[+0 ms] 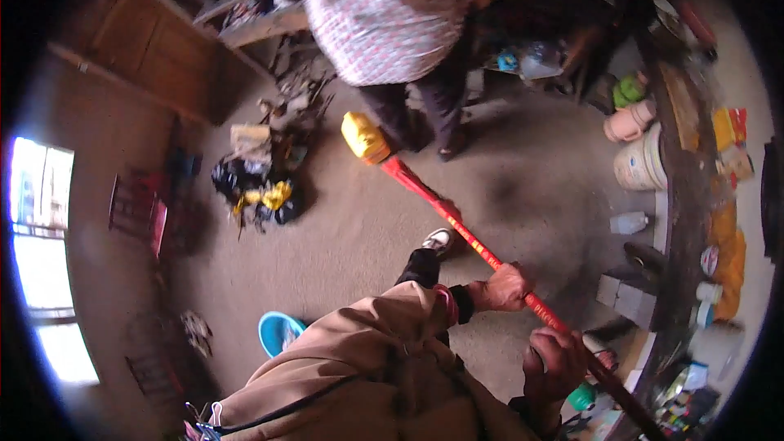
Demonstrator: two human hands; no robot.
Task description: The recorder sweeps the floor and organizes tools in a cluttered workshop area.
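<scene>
A long red pole (465,237) with printed writing slants across the view in front of me. At its far end is a yellow head (365,138), blurred, which may be a broom head or a wrapped one. My left hand (505,288) is closed around the pole at about its middle. Nearer to me, my right hand (554,360) is curled on the same pole, its thumb side partly apart from it. The yellow head is at floor level or just above it, close to another person's feet; I cannot tell whether it touches the floor.
Another person in a checked shirt (392,24) stands ahead by a cluttered table. A pile with black plastic bags (245,177) lies on the floor, left. Behind my jacket is a blue basin (272,327). Buckets (640,165) and a pink jug (628,121) line the right side.
</scene>
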